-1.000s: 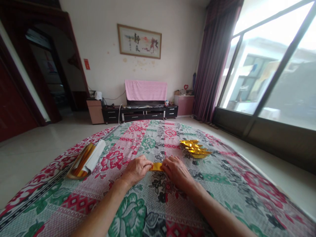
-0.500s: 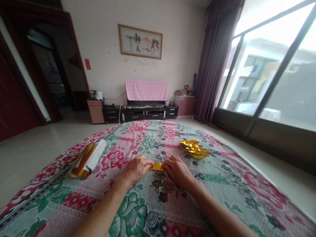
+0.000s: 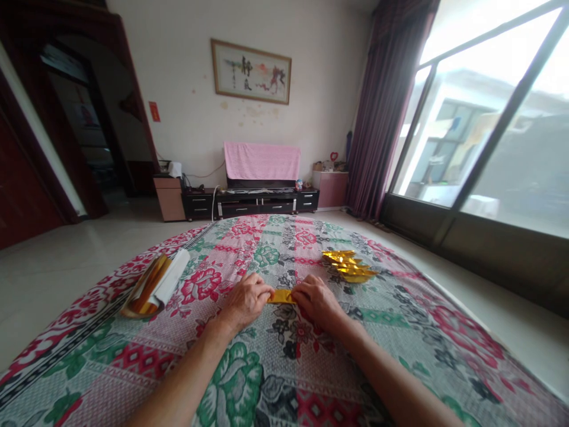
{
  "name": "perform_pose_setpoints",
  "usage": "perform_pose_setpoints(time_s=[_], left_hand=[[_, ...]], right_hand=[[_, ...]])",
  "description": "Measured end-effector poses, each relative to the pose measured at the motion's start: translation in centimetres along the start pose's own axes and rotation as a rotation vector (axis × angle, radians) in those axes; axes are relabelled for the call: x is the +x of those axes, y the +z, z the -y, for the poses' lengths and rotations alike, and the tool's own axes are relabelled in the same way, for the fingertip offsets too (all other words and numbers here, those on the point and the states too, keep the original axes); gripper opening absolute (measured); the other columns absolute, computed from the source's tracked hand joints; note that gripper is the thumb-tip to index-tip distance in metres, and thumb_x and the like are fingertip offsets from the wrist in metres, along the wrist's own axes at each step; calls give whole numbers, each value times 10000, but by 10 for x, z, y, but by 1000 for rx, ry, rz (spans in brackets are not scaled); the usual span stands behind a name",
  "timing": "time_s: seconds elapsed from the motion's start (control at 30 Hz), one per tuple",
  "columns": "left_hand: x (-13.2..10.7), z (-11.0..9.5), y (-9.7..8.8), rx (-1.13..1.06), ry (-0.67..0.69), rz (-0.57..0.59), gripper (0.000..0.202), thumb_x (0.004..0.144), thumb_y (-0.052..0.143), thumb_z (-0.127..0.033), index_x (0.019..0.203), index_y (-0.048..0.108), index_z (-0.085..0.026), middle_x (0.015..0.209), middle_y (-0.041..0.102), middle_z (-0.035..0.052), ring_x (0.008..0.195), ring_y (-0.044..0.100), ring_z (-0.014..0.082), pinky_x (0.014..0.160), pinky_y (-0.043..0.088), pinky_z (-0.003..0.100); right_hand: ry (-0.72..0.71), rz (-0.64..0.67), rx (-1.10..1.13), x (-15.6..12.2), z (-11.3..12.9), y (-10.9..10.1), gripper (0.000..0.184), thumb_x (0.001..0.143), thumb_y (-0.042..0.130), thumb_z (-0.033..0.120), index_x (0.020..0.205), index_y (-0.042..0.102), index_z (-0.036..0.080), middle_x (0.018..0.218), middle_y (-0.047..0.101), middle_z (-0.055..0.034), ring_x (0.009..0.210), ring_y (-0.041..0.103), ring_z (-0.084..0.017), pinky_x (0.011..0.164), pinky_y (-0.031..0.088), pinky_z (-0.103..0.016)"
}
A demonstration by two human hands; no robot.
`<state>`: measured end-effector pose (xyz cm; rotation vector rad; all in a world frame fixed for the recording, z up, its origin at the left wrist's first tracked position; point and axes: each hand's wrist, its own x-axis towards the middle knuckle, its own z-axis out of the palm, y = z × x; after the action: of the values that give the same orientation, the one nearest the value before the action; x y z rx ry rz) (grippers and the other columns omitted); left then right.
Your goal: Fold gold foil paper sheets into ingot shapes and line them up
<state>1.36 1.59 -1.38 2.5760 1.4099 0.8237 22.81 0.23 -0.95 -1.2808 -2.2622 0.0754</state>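
Gold foil (image 3: 281,296) is pinched at its ends by the closed left hand (image 3: 246,300) and right hand (image 3: 317,300); beyond it, Chinese characters (image 3: 246,66) are shown on a framed picture (image 3: 252,72).

2 hands (image 3: 249,298) (image 3: 316,298); 1 gold pc (image 3: 281,296); 1 tblcloth (image 3: 275,367); 1 framed pic (image 3: 251,71)

Here on our round, cloth-covered tabletop (image 3: 275,362), we've a flat golden strip (image 3: 281,296) centre, pointed golden foil pieces (image 3: 351,268) behind right, curled white-and-gold sheets (image 3: 153,286) left!
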Motion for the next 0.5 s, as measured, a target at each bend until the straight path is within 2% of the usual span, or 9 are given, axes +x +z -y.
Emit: perform_pose_setpoints(time_s=[0.27, 0.5], left_hand=[[2, 3, -2, -41, -35, 42, 251, 824, 470, -206, 901, 697, -281, 894, 562, 12, 879, 497, 148, 835, 413, 279], [2, 4, 0, -34, -47, 31, 243, 843, 459, -236, 889, 692, -285, 884, 564, 17, 859, 500, 152, 826, 409, 290]], right_hand=[[33, 62, -93, 1, 10, -5, 261, 900, 407, 245, 790, 638, 190, 785, 543, -27, 790, 478, -131, 724, 330, -225], [113, 1, -122, -2, 16, 0, 289, 896, 402, 263, 735, 629, 183, 797, 520, -33, 776, 480, -129, 735, 327, -222]])
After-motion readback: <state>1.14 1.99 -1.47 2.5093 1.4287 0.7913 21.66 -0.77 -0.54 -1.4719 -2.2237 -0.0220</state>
